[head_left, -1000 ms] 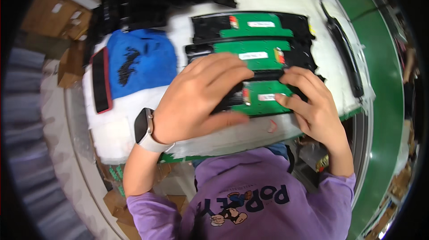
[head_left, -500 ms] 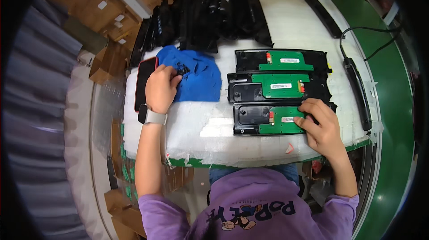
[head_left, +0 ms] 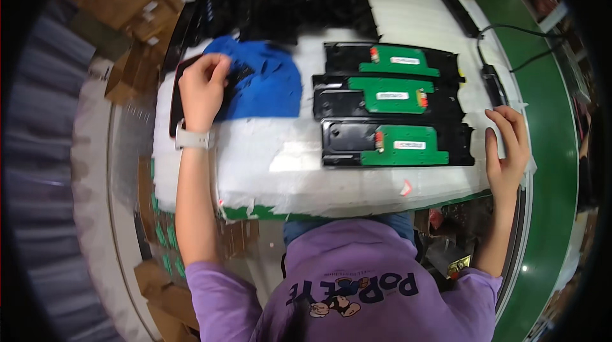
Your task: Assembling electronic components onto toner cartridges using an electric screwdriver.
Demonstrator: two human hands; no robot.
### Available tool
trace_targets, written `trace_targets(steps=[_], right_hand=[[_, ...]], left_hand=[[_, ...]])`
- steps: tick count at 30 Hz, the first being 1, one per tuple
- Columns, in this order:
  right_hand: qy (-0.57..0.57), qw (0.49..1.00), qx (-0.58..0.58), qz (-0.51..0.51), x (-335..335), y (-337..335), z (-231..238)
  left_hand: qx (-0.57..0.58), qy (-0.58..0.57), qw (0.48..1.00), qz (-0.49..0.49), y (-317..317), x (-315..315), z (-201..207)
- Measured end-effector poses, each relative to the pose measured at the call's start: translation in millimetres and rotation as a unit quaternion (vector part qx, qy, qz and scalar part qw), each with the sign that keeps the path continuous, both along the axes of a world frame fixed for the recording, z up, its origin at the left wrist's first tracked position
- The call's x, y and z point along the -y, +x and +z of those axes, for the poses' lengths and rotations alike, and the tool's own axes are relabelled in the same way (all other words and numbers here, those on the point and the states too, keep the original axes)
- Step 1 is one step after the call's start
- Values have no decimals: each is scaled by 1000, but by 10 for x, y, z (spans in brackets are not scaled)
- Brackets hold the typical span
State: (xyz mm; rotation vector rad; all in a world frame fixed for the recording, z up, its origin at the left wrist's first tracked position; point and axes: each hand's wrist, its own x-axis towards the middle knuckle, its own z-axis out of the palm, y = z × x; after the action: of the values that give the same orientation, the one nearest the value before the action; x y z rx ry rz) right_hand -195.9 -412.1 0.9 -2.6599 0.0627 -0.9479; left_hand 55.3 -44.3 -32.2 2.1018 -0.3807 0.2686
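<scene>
My left hand (head_left: 203,90) is closed in a pinch above the left edge of a blue cloth (head_left: 271,90). A pile of small black pieces (head_left: 239,77) lies on that cloth, beside the fingertips. Whatever the pinch holds is too small to make out. My right hand (head_left: 509,151) is over a black pen-shaped electric screwdriver (head_left: 493,84) at the table's right side, thumb and fingers apart; it covers the tool's lower part. Three black plastic housings (head_left: 341,143) lie in a stack of rows, each carrying a green circuit board (head_left: 408,145) with a white label and a red-and-white connector.
Many black plastic housings (head_left: 274,7) are heaped at the back left. A dark phone (head_left: 178,103) lies partly under my left hand. One long black strip (head_left: 449,4) rests at the back right. The screwdriver's cable (head_left: 519,28) loops past the table's right edge.
My right hand has left the nearest circuit board and moved right to the screwdriver. The left hand has drawn slightly back from the black pieces. The whole view has shifted a little.
</scene>
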Motion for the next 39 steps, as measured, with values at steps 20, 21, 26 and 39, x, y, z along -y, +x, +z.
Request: trace_targets(steps=[20, 21, 26, 39], right_hand=[[-78, 879, -299, -363, 987, 312, -120], [-18, 919, -270, -288, 1049, 368, -197], [-38, 942, -255, -214, 1030, 504, -240], [611, 732, 63, 295, 90, 646, 931]], left_hand=[[-384, -552, 712, -203, -771, -474, -24], [-389, -535, 723, -199, -772, -454, -23], [-419, -490, 729, -231, -736, -146, 20], [-464, -379, 722, -347, -677, 943, 146]])
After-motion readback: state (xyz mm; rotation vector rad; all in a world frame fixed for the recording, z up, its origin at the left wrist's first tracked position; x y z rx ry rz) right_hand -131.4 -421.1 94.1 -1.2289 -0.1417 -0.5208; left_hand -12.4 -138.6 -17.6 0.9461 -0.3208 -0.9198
